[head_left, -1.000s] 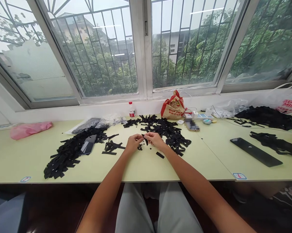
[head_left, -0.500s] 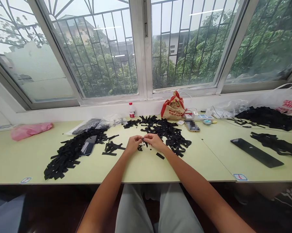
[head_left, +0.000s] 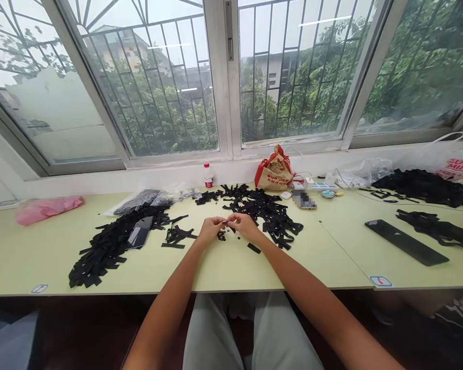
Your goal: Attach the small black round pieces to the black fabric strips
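My left hand [head_left: 211,229] and my right hand [head_left: 244,226] meet above the table, thumbs and fingers pinched together. Between the fingertips is a short black fabric strip [head_left: 232,229], its free end hanging under my right hand. Whether a small ring is also in the pinch is too small to tell. Several small black rings [head_left: 221,235] lie just below my left fingers. A single short black strip [head_left: 254,248] rests flat near my right wrist. Beyond my right hand spreads a heap of black strips [head_left: 267,208]; a few loose strips [head_left: 179,235] lie left of my left hand.
A long pile of black strips [head_left: 104,246] with a phone [head_left: 140,232] on it is at left. A bottle [head_left: 208,176], a paper bag [head_left: 273,170] and another phone [head_left: 305,199] stand or lie toward the window. Rightward lies a long black panel [head_left: 406,242].
Both hands stay in nearly the same place. The fingertips shift slightly on the black strip, and less of its hanging end shows now.
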`<state>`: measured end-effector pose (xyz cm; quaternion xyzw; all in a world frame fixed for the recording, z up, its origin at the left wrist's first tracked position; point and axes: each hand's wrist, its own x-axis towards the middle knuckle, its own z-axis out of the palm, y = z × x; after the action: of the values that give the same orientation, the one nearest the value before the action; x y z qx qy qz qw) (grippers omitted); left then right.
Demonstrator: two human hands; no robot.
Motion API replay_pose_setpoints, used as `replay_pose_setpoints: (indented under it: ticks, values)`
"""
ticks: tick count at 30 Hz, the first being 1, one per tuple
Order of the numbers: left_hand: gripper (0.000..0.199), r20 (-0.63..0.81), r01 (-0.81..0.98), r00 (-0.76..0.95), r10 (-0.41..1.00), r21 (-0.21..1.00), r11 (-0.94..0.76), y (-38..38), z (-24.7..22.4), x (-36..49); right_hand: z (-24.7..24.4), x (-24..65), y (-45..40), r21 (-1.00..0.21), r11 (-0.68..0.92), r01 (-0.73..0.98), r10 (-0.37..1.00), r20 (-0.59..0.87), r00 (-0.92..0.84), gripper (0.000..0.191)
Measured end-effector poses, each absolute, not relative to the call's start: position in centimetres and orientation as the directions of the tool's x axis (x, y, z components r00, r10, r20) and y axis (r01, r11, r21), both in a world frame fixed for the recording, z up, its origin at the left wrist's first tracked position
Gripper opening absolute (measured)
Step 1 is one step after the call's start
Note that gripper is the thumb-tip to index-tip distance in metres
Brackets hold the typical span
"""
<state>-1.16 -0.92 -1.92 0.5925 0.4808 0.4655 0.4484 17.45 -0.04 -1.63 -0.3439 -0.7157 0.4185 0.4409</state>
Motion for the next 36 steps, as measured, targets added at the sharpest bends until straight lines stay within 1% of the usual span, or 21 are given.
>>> replay_pose_setpoints:
  ticks: [6, 12, 17, 24, 28, 32, 36]
  values:
    - [0.042, 0.104, 0.145, 0.108, 0.989, 0.982, -0.119, -0.73, -2.06, -1.29, -1.44, 17.46, -0.22, -0.863, 0.466, 0.197, 0.847, 0.370, -0.381, 0.030]
    - [0.034, 0.097, 0.134, 0.140, 0.986, 0.984, -0.115, -0.90, -1.99, -1.32, -1.66, 17.53, -0.05, -0.829, 0.504, 0.242, 0.833, 0.393, -0.388, 0.025]
    - [0.034, 0.100, 0.139, 0.161, 0.982, 0.983, -0.123, -1.07, -1.79, -1.24, -1.74, 17.47, -0.14, -0.812, 0.528, 0.249, 0.824, 0.418, -0.383, 0.023]
    - [0.034, 0.108, 0.151, 0.177, 0.978, 0.979, -0.135, -1.24, -1.49, -1.17, -1.87, 17.36, 0.03, -0.795, 0.531, 0.293, 0.829, 0.417, -0.372, 0.020]
    - [0.030, 0.113, 0.149, 0.180, 0.977, 0.979, -0.141, -1.21, -1.41, -1.11, -1.99, 17.41, -0.01, -0.792, 0.526, 0.310, 0.837, 0.418, -0.352, 0.022]
    - [0.020, 0.092, 0.127, 0.146, 0.985, 0.986, -0.111, -1.00, -1.64, -1.15, -2.10, 17.47, -0.12, -0.778, 0.518, 0.356, 0.847, 0.408, -0.341, 0.025]
    - [0.024, 0.133, 0.115, 0.202, 0.970, 0.981, -0.158, -1.05, -1.79, -1.31, -2.17, 17.53, 0.01, -0.777, 0.509, 0.371, 0.854, 0.400, -0.333, 0.023]
